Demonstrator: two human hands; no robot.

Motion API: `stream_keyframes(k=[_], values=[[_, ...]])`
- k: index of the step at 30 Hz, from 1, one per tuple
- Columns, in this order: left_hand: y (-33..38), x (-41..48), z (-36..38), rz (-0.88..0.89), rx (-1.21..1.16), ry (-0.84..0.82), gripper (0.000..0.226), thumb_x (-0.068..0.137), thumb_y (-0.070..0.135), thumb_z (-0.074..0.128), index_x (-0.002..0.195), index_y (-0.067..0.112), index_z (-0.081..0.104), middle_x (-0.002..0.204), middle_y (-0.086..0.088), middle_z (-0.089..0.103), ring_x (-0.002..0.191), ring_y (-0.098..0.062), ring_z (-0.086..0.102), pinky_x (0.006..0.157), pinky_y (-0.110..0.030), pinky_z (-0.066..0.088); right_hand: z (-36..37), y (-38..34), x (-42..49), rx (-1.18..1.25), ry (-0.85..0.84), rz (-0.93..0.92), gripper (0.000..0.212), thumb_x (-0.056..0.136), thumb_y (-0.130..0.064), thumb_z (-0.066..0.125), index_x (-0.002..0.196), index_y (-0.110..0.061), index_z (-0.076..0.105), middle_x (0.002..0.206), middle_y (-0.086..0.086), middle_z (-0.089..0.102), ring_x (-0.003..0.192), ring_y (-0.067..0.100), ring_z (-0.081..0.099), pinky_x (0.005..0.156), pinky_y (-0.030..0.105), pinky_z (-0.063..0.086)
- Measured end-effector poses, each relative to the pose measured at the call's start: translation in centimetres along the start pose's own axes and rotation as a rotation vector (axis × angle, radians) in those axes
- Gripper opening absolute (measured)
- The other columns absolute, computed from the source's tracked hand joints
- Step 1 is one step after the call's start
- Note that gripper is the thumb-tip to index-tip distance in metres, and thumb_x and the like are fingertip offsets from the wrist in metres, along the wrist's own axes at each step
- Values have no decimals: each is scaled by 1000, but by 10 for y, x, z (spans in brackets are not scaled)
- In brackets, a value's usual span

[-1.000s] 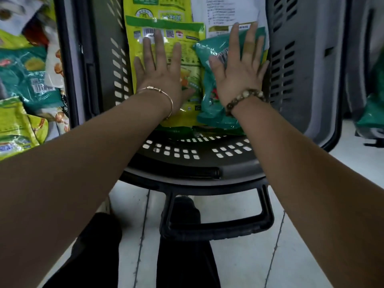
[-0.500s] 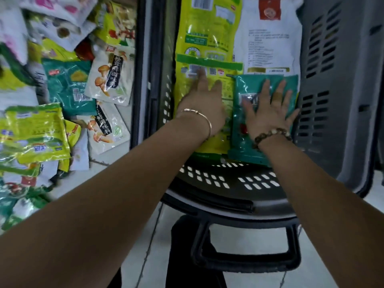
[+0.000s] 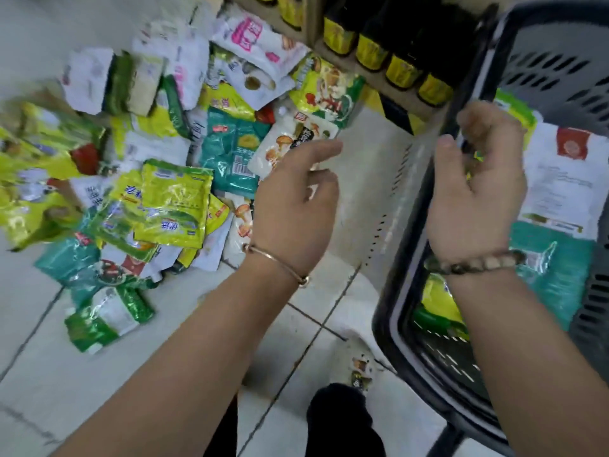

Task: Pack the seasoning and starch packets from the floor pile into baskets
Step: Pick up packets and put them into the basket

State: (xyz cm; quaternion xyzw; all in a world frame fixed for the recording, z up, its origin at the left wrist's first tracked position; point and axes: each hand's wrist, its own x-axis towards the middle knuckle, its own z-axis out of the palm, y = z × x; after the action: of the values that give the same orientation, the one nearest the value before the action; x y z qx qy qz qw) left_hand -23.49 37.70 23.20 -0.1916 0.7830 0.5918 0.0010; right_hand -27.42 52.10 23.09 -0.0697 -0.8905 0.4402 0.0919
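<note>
on my feed the left hand (image 3: 293, 206) hung over the tiled floor (image 3: 39, 357), at the right edge of the pile of packets (image 3: 171, 199). its fingers were spread and relaxed and it held nothing. a thin metal bangle (image 3: 280, 263) sat on that wrist. the pile lay on the floor to the left of the basket, with yellow-green, teal and white pouches overlapping every which way. a mushroom-print packet (image 3: 290, 143) showed just beyond the left fingertips; whether the hand touched it i could not tell.

the right hand (image 3: 474, 196) was above the left rim of the dark grey basket (image 3: 387, 308), palm turned toward the other hand, fingers loosely curled. blur smeared it, but i saw nothing gripped in it. a bead bracelet (image 3: 478, 263) ringed its wrist. inside the basket lay a white packet (image 3: 566, 179) at the far end, a teal packet (image 3: 557, 272) nearer me, and a yellow packet (image 3: 438, 301) by the left wall, partly hidden behind the right forearm. beyond the pile, a low shelf (image 3: 379, 82) carried dark bottles (image 3: 370, 44) with yellow labels.
</note>
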Motion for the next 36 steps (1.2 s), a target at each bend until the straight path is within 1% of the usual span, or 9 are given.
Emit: stream_keyframes(k=[2, 4, 8, 10, 13, 18, 26, 32, 36], values=[[-19, 11, -32, -54, -11, 120, 30, 84, -3, 55, 101, 21, 64, 93, 12, 63, 70, 11, 55, 72, -16, 48, 31, -28, -4, 14, -49, -41, 47, 86, -30, 45, 123, -2, 52, 121, 11, 57, 112, 22, 54, 93, 33, 45], [-36, 20, -63, -107, -27, 203, 31, 80, -5, 57, 95, 22, 63, 88, 18, 61, 79, 8, 57, 81, -18, 49, 68, -49, -11, 6, -123, -14, 45, 87, -31, 48, 124, -4, 52, 122, 9, 58, 107, 14, 53, 85, 22, 42], [-72, 32, -116, -228, -49, 233, 26, 75, 6, 52, 92, 24, 61, 88, 12, 62, 90, -17, 64, 85, -26, 51, 137, -66, -26, -56, -287, 96, 36, 93, -19, 54, 127, -8, 51, 126, 6, 55, 100, -3, 53, 77, 5, 34], [-93, 38, -136, -254, -28, 222, 27, 79, 0, 53, 97, 18, 62, 91, 6, 62, 91, -18, 63, 89, -32, 51, 164, -68, -30, -91, -377, 133, 36, 94, -21, 52, 128, -11, 50, 129, 1, 54, 106, -5, 53, 81, 6, 36], [-126, 48, -156, -304, -8, 224, 30, 82, -7, 53, 99, 16, 61, 92, 2, 61, 88, -13, 59, 90, -35, 50, 204, -59, -32, -116, -428, 185, 33, 94, -22, 52, 126, -14, 52, 126, 1, 57, 113, 13, 53, 77, 10, 33], [-191, 60, -170, -311, -3, 281, 31, 83, -7, 51, 99, 18, 60, 95, -2, 62, 95, -15, 59, 83, -31, 50, 268, -21, -45, -148, -541, 240, 32, 94, -24, 51, 125, -14, 52, 120, 2, 58, 106, 14, 53, 69, 13, 30], [-288, 80, -167, -260, -102, 466, 29, 69, 13, 45, 92, 24, 59, 90, 2, 63, 88, -17, 63, 73, -25, 46, 349, 44, -84, -111, -633, 256, 33, 95, -28, 50, 126, -16, 51, 113, 0, 58, 103, 17, 54, 84, 26, 42], [-341, 100, -164, -160, -101, 570, 32, 80, -7, 48, 93, 20, 59, 86, 9, 61, 85, -3, 61, 84, -32, 53, 412, 61, -106, 3, -716, 302, 45, 89, -39, 58, 127, -17, 48, 94, -7, 53, 83, 10, 52, 71, 25, 42], [-364, 100, -169, -110, -91, 571, 33, 82, -5, 50, 88, 26, 60, 88, 6, 63, 72, 2, 58, 70, -18, 52, 447, 71, -122, -75, -780, 293, 61, 79, -46, 68, 128, -18, 46, 118, 1, 54, 104, 20, 55, 81, 26, 41]])
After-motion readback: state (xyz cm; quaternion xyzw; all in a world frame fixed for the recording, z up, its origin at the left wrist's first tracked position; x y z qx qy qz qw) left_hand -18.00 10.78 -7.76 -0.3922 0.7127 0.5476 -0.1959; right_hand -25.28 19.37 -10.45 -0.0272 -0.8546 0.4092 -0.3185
